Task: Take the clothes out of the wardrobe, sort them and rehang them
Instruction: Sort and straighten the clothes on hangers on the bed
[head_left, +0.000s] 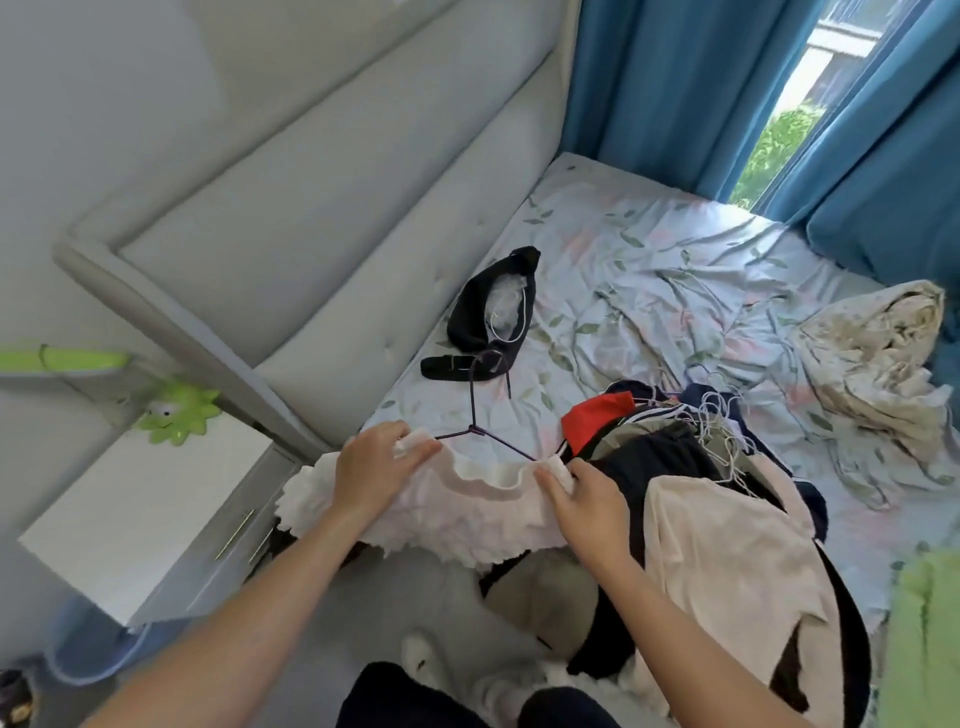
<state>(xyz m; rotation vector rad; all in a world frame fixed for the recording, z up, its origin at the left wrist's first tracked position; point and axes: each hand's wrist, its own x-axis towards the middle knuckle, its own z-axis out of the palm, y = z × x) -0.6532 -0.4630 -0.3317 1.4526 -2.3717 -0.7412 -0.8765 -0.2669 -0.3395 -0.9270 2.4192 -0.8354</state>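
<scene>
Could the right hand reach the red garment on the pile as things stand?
Probably yes: the red garment lies uncovered just beyond the right hand, but that hand grips the frilly white garment and must let go first.

Your bed (649, 249), floral sheet: black garment (483, 317) far left, clothes pile with wire hangers (691, 467) near, crumpled cream bedding (878, 358) right.

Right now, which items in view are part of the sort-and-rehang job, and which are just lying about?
Job:
- white ruffled garment, gripped by left hand and right hand
- purple hanger in its neckline
- clothes pile with white wire hangers
- black garment on the bed

Lying about:
- crumpled cream bedding
- white nightstand
- green flower toy
- blue curtains
</scene>
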